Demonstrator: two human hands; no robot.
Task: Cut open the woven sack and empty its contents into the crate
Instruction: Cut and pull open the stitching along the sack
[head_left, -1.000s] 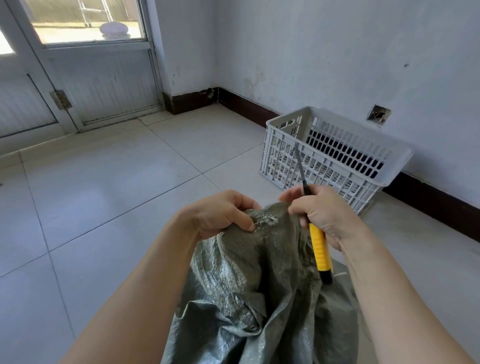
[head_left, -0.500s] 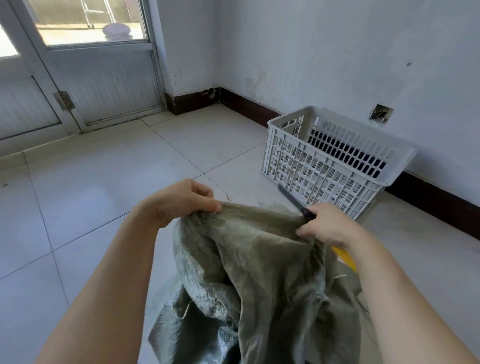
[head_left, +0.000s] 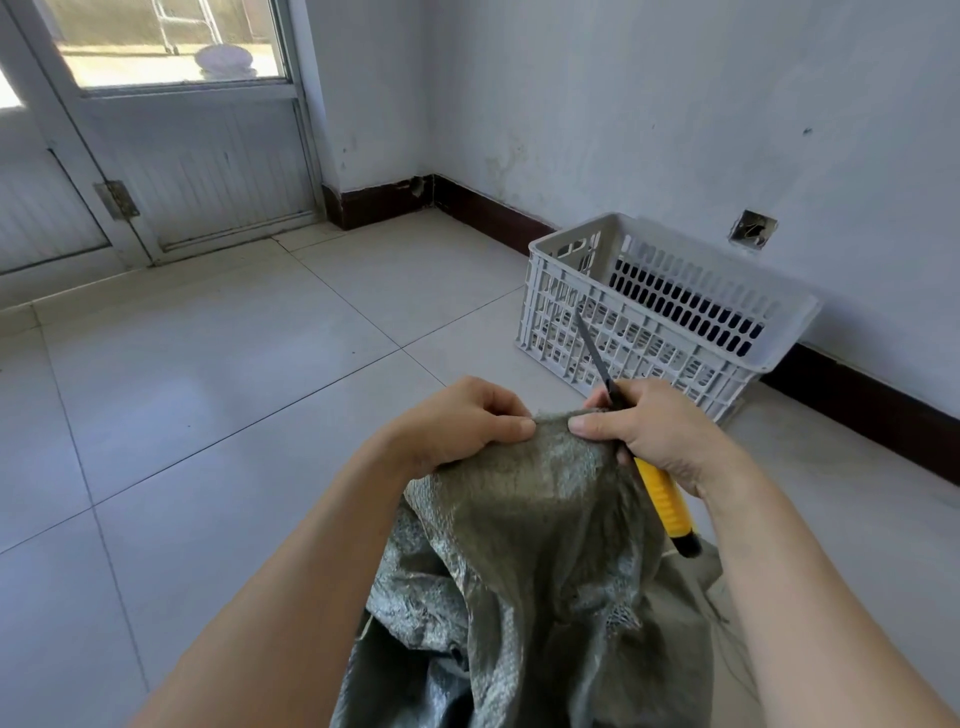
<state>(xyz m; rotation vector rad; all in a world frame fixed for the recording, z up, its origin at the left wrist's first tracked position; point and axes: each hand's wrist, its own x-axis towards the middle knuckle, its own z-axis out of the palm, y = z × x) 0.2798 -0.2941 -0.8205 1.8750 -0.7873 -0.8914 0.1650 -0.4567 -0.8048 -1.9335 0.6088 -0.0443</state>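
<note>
The left hand pinches the top edge of the sack, with the thumb on the near side and the fingers curled over the far side. The right hand is just beside it, thumb tips almost meeting. Its fingers are closed round the knife, while its thumb presses the same top edge of the sack. The knife's yellow handle sticks out below the palm towards the person. Its thin blade points up and away, crossing in front of the crate.

The grey-green woven sack hangs from both hands in crumpled folds and runs down out of view between the forearms. Loose threads trail from it on the right. What is inside it cannot be seen.

The white slatted crate stands upright on the tiled floor, beyond the hands and apart from the sack. It sits close to the wall, above the dark skirting board. Over its near rim only the slotted far side shows, and the bottom is mostly hidden behind the near side. A door with a window stands at the far left.
</note>
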